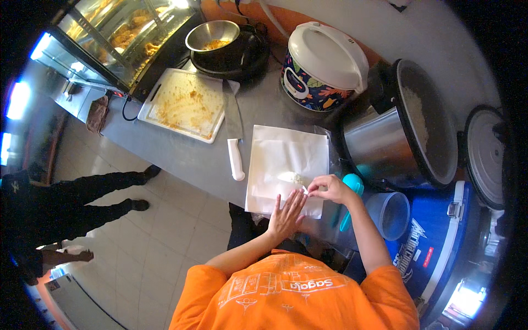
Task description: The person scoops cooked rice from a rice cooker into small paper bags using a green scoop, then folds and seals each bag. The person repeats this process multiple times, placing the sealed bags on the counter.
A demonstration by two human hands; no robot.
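Note:
On a stack of white wrapping paper [289, 146] lies a small white mound that looks like rice [291, 177]. My left hand [287, 215] rests flat on the paper just below the mound, fingers stretched out and apart. Close beside it, my right hand [329, 190] has its fingertips pinched together near the left fingers. A thin white bit shows at that pinch; whether it is a paper edge or something else, I cannot make out. A turquoise rice scoop [353, 184] lies by my right wrist, partly hidden by the forearm.
Left of the paper lies a white-handled knife [235, 159], its blade touching a food-smeared cutting board [165, 82]. Behind stand a metal bowl [225, 32], a patterned rice cooker [324, 66] and a large open pot [374, 140]. A clear tub [389, 214] and blue cooler [434, 236] are right. Another person [82, 203] stands left.

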